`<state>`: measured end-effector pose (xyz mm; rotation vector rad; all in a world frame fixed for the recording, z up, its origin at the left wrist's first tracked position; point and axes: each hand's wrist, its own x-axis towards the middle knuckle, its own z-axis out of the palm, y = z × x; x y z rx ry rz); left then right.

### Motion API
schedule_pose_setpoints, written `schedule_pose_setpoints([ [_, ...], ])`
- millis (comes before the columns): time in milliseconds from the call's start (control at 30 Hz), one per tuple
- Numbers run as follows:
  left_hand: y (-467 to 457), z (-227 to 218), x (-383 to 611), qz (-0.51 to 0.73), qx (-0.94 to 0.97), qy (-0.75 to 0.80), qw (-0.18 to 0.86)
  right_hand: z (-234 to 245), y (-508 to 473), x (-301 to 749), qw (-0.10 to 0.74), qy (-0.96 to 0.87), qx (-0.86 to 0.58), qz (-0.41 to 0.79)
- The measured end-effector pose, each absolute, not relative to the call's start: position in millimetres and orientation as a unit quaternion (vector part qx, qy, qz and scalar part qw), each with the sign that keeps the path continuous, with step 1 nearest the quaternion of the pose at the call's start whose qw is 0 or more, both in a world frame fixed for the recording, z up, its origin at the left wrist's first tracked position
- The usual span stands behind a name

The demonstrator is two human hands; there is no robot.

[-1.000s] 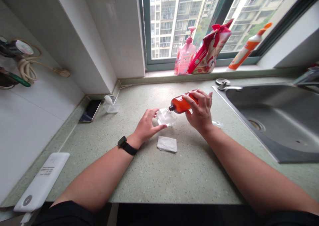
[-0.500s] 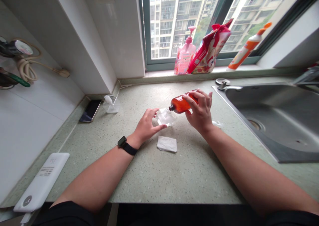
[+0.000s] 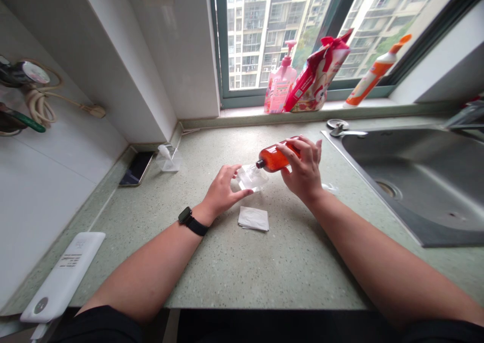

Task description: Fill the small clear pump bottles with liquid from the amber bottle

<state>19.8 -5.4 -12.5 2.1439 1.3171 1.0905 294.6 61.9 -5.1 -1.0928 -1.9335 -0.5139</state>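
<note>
Daylight through the green-framed glass window (image 3: 264, 30) brightens my speckled pale-green countertop (image 3: 234, 262) toward its far edge; the near-left corner looks stretched, perhaps soft.

Orange-red bottle (image 3: 273, 158), see-thru w/ dark threaded neck, tipped nearly horiz., uncapped mouth aimed left & slightly down at the clear, squarish container (image 3: 250, 179) mid-scene, open-topped, just left of it; clear liquid running in!

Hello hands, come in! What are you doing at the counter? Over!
Right hand grips translucent orange-red bottle, tipped, mouth at clear squarish container. Left hand holds container's side. Folded white paper nearer the wearer, not blocking. Over.
</note>
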Motion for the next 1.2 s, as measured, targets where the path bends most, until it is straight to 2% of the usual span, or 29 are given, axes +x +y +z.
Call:
schedule_pose_setpoints([
  [1200, -5.2, -13.3, 19.6, 0.389, 0.769, 0.471, 0.189, -4.7, 62.3, 295.5, 0.420, -0.775, -0.421, -0.212],
])
